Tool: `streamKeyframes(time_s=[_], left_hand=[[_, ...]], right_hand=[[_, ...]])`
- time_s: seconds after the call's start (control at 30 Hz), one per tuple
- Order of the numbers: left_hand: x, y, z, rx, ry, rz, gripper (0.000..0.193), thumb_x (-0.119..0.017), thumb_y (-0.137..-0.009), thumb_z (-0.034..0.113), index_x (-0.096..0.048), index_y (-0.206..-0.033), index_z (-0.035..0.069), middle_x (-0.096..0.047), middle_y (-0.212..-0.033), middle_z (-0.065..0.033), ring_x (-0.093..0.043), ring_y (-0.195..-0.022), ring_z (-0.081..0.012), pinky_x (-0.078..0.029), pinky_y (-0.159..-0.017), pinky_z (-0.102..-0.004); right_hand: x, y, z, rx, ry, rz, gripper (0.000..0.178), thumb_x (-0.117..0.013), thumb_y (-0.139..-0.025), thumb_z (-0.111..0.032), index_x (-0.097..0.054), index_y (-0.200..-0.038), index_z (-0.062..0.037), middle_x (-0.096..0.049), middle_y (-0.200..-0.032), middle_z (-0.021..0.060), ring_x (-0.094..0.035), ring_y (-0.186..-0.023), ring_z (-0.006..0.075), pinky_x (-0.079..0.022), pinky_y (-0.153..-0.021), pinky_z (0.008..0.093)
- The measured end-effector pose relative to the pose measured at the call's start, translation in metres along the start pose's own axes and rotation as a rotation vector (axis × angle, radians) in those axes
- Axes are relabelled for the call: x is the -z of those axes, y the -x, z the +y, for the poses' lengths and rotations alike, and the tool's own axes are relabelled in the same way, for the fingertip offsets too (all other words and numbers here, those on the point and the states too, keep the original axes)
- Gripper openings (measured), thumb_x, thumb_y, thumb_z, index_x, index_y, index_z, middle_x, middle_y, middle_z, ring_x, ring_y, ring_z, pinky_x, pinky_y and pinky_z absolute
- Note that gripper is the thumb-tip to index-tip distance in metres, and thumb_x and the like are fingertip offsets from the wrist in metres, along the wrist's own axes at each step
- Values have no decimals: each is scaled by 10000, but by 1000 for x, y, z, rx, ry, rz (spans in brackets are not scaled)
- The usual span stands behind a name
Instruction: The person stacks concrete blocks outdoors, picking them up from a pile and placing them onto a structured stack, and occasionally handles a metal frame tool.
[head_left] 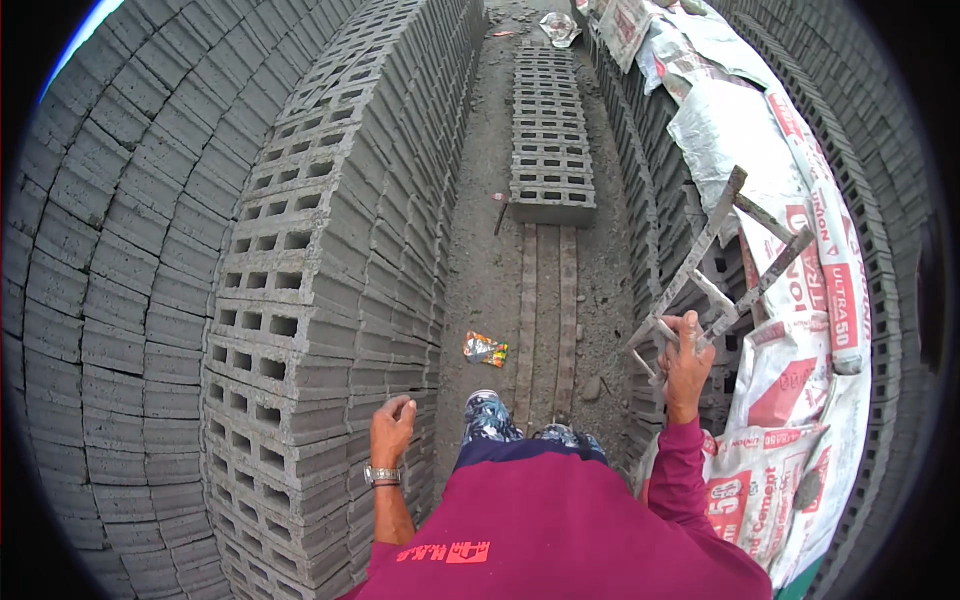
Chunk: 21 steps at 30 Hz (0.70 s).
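Observation:
My right hand (688, 365) is wrapped round a bar of a worn, rust-spotted metal frame (705, 262), made of flat bars with open gaps between them. The frame tilts up and away from me, in front of the covered block stack on the right. My left hand (392, 430) is loosely curled beside the left block stack (290, 310), with no object visible in it. A metal-banded watch circles that wrist. Ahead of me, a low row of hollow concrete blocks (552, 212) stands on the ground, holes facing up.
Two long wooden strips (526, 300) run along the ground from the low row toward my feet. A crumpled foil wrapper (485, 349) lies left of them. Printed cement sacks (740, 150) drape the right stack. High block walls (130, 250) bound the narrow aisle.

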<state>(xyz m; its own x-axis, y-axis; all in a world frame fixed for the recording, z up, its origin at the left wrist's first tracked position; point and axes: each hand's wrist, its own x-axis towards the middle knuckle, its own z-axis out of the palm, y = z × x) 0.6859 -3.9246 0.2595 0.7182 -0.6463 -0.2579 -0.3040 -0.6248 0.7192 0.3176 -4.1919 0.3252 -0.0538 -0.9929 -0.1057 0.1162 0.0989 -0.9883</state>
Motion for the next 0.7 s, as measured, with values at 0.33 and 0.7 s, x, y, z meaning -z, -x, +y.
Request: streamKeyframes(time_s=[0.33,0.7], left_hand=[[-36,-302,105,-172,202,-60,385,-666,-913,270,-663,-1143,-39,-729,-960,-130,-684,-865,-164,-532,-767,-306],[-113,-641,218,-314,120,-201,351,-634,-916,290,-694,-1051,-29,-696,-798,-74,-624,-727,-132,-498,-668,-318]], right_hand=[[-78,-220,225,-44,1173,126,212,-599,-810,-168,-686,-933,-20,-697,-906,245,-669,-883,438,-517,-763,517],[-111,-180,291,-826,1343,141,324,-606,-765,-228,-679,-941,35,-663,-1059,299,-643,-1032,440,-508,-889,492]])
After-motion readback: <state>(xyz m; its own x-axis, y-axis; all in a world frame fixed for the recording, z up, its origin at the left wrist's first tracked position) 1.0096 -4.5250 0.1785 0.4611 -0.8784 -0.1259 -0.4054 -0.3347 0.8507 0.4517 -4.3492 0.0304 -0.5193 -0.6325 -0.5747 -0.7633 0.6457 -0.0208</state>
